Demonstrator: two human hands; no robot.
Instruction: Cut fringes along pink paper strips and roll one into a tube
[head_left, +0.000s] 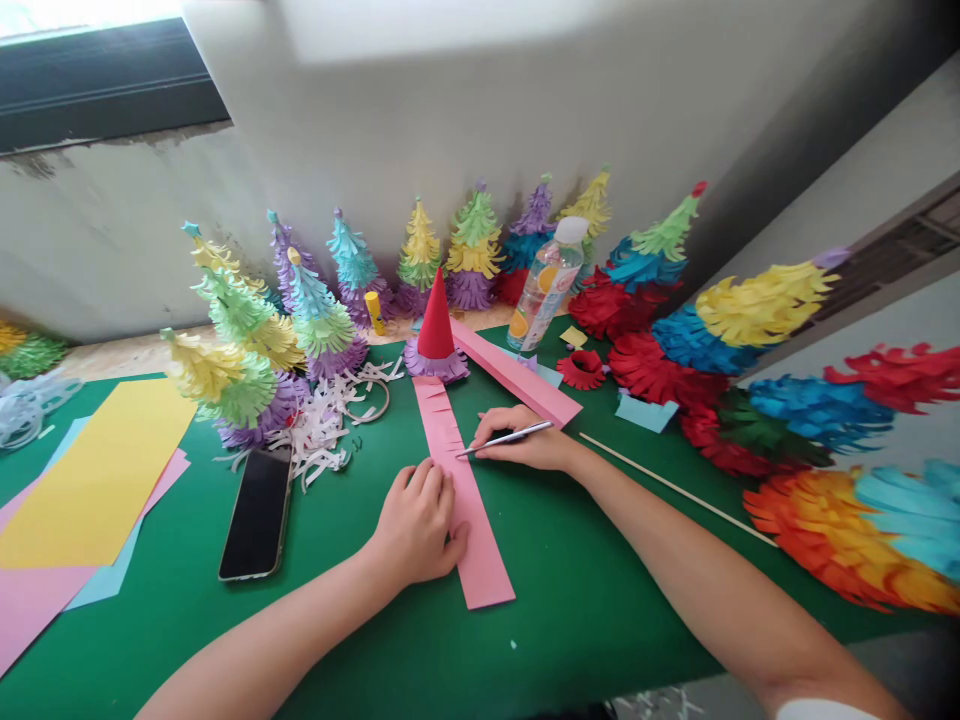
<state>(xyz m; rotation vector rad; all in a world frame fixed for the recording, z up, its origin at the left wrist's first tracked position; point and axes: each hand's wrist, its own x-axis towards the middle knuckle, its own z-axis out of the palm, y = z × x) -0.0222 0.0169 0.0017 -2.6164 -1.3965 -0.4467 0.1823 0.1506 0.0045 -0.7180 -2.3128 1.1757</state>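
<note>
A pink paper strip [482, 545] lies lengthwise on the green table, with short slits along part of its upper length. My left hand [418, 525] rests on the strip's left side, pressing it down, fingers laid on the paper and thumb out. In my right hand [525, 440] is a slim silver craft knife [514, 437], pinched like a pen, its tip on the strip near the lowest slit. Just beyond the strip's far end stands a red paper cone [435, 322] with a purple fringed band [438, 364] round its base. A second, folded pink strip [517, 375] lies behind my right hand.
Fringed paper trees [255, 310] line the back and the right side. A bottle [541, 290], a yellow glue stick [375, 313], white paper shreds [319, 430], a phone [256, 515], coloured sheets [97, 480] and a thin stick [675, 487] surround the hands.
</note>
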